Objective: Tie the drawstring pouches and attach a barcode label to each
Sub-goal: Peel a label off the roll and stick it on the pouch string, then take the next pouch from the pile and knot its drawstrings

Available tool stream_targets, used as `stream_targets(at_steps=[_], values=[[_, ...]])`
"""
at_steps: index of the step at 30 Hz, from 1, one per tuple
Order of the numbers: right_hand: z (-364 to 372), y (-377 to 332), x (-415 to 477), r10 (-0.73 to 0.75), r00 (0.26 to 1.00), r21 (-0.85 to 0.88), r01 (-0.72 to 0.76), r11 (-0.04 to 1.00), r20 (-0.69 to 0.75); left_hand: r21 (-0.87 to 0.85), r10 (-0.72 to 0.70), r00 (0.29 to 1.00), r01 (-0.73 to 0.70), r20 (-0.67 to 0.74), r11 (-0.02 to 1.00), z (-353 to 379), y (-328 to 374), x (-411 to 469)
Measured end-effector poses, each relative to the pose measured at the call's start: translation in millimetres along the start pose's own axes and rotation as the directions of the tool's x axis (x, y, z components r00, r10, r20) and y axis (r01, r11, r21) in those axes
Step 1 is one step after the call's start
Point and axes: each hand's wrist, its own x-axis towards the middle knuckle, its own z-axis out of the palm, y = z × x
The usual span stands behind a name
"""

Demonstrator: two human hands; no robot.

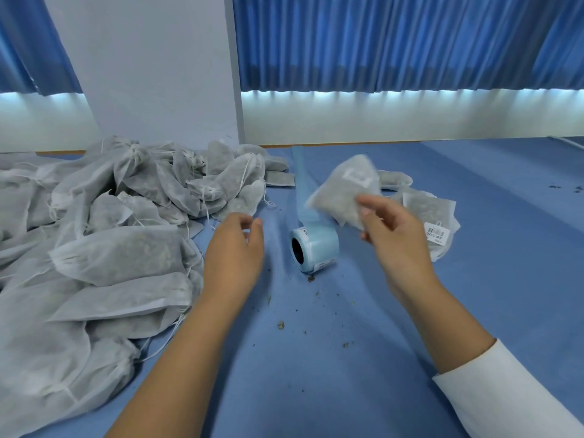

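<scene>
My right hand (395, 245) holds a grey drawstring pouch (341, 191) in the air by its lower corner, thumb in front of it; the pouch is blurred and bears a white label on its upper part. My left hand (237, 248) hovers over the table with loosely curled fingers and holds nothing. Between my hands lies a pale blue roll of labels (316, 248) on its side, and its backing strip (300, 175) trails away toward the wall. A pouch with a barcode label (437, 233) lies right of my right hand.
A large pile of grey pouches (104, 235) with white strings covers the left of the blue table (316, 358). More pouches (395, 178) lie behind the held one. Dark crumbs dot the table. A white pillar (151, 67) and blue curtains stand behind.
</scene>
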Motion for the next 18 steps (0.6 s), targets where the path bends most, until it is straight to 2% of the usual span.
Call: stream_targets(at_steps=[2,4,11,18], values=[[-5,0,6,0.079,0.997,0.182,-0.076,0.980,-0.012,0.173,0.065,0.997,-0.058,-0.032,0.983,-3,-9,4],[-7,0,8,0.139,0.990,0.243,-0.139,0.960,0.018,0.231,0.055,0.998,-0.045,-0.035,0.972,-5,-16,8],[-2,8,1,0.248,0.966,0.043,-0.251,0.967,0.073,0.230,-0.004,0.989,0.039,-0.150,0.972,-13,-27,20],[2,7,-3,0.253,0.961,-0.056,-0.248,0.967,0.109,0.119,-0.055,0.997,0.062,-0.061,0.991,-15,-35,35]])
